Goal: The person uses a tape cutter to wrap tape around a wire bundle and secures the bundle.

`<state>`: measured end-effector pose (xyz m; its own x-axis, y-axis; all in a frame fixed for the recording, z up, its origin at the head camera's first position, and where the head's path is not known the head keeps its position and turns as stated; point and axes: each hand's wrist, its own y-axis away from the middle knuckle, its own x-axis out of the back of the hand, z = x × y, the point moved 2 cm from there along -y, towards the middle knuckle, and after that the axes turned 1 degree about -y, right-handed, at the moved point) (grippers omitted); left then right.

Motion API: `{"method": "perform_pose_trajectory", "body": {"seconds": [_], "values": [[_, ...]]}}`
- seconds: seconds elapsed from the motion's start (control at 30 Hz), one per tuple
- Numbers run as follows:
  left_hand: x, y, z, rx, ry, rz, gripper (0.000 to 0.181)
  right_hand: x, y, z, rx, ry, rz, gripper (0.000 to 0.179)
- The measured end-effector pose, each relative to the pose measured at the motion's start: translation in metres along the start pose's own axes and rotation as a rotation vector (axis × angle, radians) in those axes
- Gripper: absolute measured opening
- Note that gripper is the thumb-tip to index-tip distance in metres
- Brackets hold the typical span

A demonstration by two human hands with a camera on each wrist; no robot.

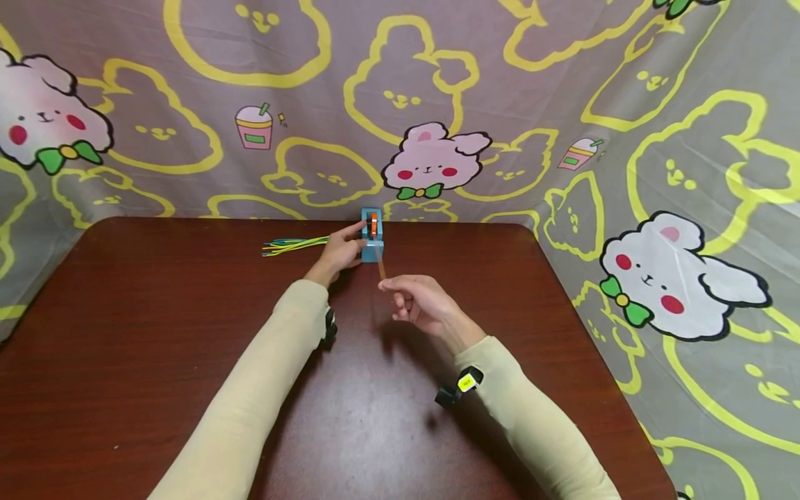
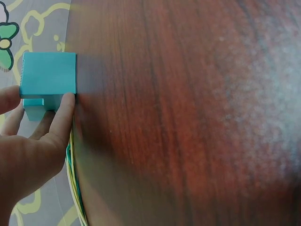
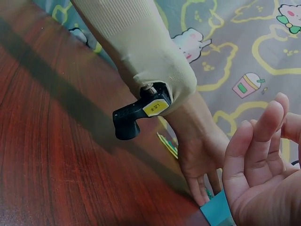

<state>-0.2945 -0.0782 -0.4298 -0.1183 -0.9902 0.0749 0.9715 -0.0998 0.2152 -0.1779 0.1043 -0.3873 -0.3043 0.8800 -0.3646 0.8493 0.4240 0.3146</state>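
Observation:
A teal tape dispenser (image 1: 372,253) with an orange hub (image 1: 373,223) stands at the far edge of the table. My left hand (image 1: 340,251) grips it from the left; in the left wrist view, thumb and fingers hold both sides of the teal body (image 2: 49,73). Between thumb and index finger, my right hand (image 1: 426,303) pinches the end of a clear strip of tape (image 1: 381,264), which stretches from the dispenser's front toward me. The right wrist view shows this hand (image 3: 263,181) with curled fingers, its pinch hidden.
Several thin yellow and green strands (image 1: 294,244) lie left of the dispenser, partly behind my left hand. The brown wooden table (image 1: 350,417) meets a patterned cloth (image 1: 312,111) at its back and right. A small black camera (image 1: 459,387) is strapped at my right wrist.

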Motion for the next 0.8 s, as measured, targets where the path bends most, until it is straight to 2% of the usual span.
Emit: {"method": "perform_pose_trajectory", "body": {"seconds": [0.5, 0.8], "values": [[0.0, -0.001, 0.0, 0.014, -0.001, -0.003, 0.052, -0.006, 0.009, 0.001, 0.004, 0.001, -0.013, 0.021], [0.002, -0.003, -0.001, -0.006, -0.002, 0.013, 0.053, -0.009, 0.013, 0.001, 0.006, -0.003, -0.03, 0.021]]}}
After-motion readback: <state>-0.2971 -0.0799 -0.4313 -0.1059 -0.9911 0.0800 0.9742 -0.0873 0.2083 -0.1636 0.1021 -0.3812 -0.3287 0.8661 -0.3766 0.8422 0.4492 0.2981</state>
